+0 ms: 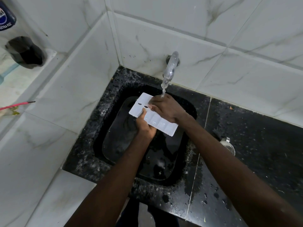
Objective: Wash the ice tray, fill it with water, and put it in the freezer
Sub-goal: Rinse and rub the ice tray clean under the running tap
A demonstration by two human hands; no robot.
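Black speckled stone forms the desk (246, 136), with a dark sink (114, 140) sunk into it. Held tilted over the sink is the white ice tray (162, 124). The left hand (145, 126) grips it from below, thumb over its near edge. The right hand (167, 108) lies across its top, under the tap's (171, 66) water stream (164, 86); whether its fingers grip, I cannot tell.

Both bare forearms reach in from the near edge and converge toward the far middle. The left hand (146, 124) cups the ice tray (161, 124) from beneath, thumb hooked over its edge. The right hand (166, 108) lies on top, fingers (151, 104) bent down onto the tray's upper face.
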